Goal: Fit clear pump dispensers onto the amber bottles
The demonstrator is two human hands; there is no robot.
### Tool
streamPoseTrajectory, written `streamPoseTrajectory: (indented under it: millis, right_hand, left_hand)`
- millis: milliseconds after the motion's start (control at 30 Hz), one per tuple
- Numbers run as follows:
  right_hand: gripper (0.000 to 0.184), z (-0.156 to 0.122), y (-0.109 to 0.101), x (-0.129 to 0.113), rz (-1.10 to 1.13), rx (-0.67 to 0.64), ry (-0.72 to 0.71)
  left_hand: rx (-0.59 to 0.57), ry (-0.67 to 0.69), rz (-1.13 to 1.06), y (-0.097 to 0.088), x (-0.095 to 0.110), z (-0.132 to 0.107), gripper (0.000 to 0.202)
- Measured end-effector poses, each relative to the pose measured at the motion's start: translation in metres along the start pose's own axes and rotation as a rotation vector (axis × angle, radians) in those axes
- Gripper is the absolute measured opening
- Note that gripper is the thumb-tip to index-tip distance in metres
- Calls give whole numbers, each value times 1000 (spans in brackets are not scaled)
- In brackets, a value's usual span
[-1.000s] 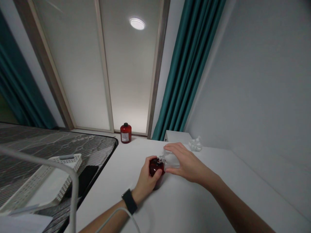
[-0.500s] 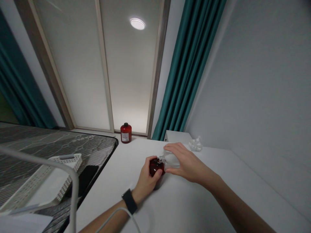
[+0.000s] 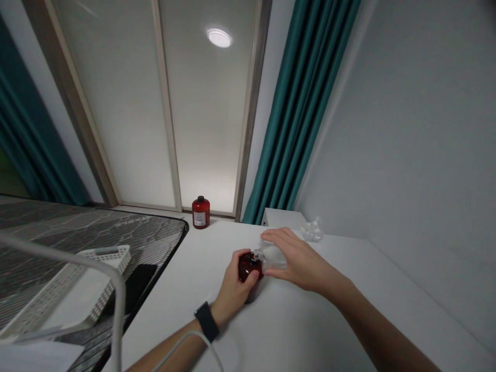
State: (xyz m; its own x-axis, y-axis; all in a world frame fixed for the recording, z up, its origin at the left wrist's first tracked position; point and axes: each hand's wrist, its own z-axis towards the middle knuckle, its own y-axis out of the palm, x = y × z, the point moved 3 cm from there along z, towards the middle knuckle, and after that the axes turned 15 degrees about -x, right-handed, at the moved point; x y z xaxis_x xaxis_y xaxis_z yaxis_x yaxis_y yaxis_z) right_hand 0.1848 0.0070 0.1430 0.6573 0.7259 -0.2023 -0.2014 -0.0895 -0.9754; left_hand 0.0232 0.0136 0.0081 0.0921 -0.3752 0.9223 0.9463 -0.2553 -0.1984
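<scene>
Dark red glass bottle [image 3: 246, 268], clear glass bottle [image 3: 273, 257] lying tilted, necks touching

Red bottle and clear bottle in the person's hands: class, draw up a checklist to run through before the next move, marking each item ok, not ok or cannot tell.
1. Left hand grips the dark red bottle: ok.
2. Right hand holds the clear glass bottle, tilted on its side: ok.
3. Clear bottle's neck reaches the red bottle's top: ok.
4. Bottle mouths line up: cannot tell, the join is too small to see.
5. White cord lies apart from the bottles: ok.
6. Liquid inside the clear bottle: cannot tell.
</scene>
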Motion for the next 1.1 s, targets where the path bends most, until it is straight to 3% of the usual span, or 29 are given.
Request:
streamPoseTrajectory:
  millis: [1100]
  right_hand:
    - [64,2,-3,-1,15,-11,3]
  left_hand:
    - [7,36,-10,0,-3,0,41]
